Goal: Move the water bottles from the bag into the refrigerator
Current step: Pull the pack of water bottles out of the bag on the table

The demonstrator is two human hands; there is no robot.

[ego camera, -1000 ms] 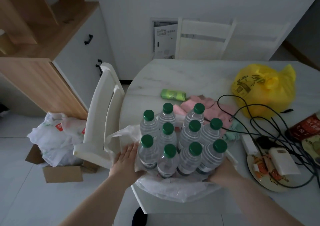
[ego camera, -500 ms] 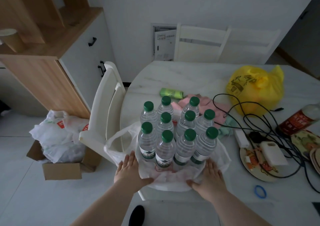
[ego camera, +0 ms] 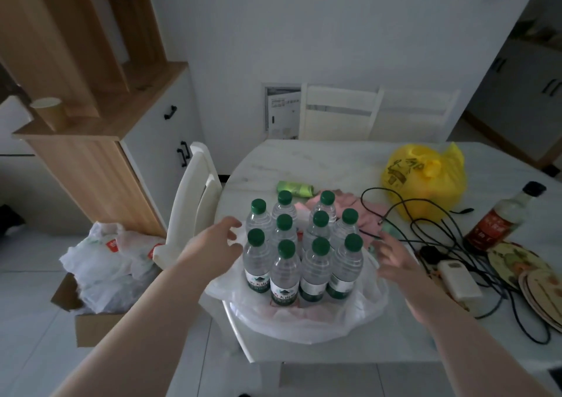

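Several clear water bottles (ego camera: 304, 244) with green caps stand upright in a tight cluster on the near left corner of the white table (ego camera: 334, 162). A white plastic bag (ego camera: 304, 317) lies pushed down flat around their bases. My left hand (ego camera: 219, 238) hovers open just left of the cluster, fingers spread beside the front-left bottles. My right hand (ego camera: 392, 260) hovers open just right of the cluster, apart from the bottles. Neither hand holds anything. No refrigerator is in view.
A white chair (ego camera: 194, 202) stands left of the table, beside a cardboard box of plastic bags (ego camera: 106, 263) on the floor. On the table are a yellow bag (ego camera: 425, 177), tangled black cables (ego camera: 456, 244), a sauce bottle (ego camera: 498, 217), plates (ego camera: 535, 278), a pink cloth and a green packet.
Both hands left the bag's lower edge and rose to the sides of the bottle cluster, fingers spread. The bag now lies lower around the bottles. The camera view tilted up and back.
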